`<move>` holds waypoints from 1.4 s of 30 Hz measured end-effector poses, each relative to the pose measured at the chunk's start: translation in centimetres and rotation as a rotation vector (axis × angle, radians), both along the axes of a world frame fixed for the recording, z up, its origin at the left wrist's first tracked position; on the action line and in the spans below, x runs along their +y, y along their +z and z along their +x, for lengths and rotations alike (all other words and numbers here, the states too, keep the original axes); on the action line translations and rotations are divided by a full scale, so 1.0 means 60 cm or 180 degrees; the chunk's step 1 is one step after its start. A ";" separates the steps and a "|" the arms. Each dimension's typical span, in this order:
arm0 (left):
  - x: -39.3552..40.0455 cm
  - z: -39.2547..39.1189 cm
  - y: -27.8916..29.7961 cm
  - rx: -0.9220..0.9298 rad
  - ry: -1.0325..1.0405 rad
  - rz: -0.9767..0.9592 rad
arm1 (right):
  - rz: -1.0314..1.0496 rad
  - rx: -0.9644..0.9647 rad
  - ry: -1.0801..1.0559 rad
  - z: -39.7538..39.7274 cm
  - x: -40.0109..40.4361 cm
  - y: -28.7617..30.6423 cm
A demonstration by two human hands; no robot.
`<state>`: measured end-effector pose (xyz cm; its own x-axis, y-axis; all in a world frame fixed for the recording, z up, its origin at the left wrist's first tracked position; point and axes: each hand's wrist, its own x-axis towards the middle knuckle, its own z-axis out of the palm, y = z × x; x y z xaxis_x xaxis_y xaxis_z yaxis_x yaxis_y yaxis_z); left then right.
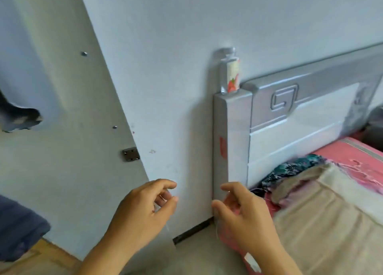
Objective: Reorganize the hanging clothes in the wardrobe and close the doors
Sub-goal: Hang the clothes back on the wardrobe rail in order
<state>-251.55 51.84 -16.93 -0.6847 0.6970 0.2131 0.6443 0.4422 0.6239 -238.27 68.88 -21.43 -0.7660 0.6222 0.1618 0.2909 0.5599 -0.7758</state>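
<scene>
Two bare hands hang low in the frame, facing each other in front of a pale wall. The left hand (143, 210) has thumb and forefinger curled toward each other, with a thin pale thread (163, 199) crossing its fingertips; it looks pinched, though blur makes this uncertain. The right hand (244, 214) curls its fingers loosely, and whether it grips anything cannot be told.

One flat, matte white wardrobe door (68, 113) slants across the left side, carrying two small round screw heads and one square metal plate (130, 154) with several holes near its edge. One dark garment (18, 115) shows at the far left edge, and a blue fabric mass (18, 231) lies lower down.

To the right stands one glossy grey-and-white headboard (290, 117) with a squared spiral relief. On its post sits one clear bottle (230, 74), whose label bears a strawberry picture; the writing is unreadable. The bed (323, 223) holds beige, pink and teal-patterned cloths, rumpled and soft.
</scene>
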 end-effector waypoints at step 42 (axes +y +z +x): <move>0.663 0.987 -0.140 -0.0096 -0.6415 -0.0896 | -0.0605 0.0070 -0.6709 0.898 0.042 -0.071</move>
<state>-192.36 91.59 -25.32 0.9463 0.3233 -0.0091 0.2377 -0.6761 0.6974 -184.39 71.40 -25.67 0.9403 0.3403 0.0050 0.2162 -0.5859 -0.7810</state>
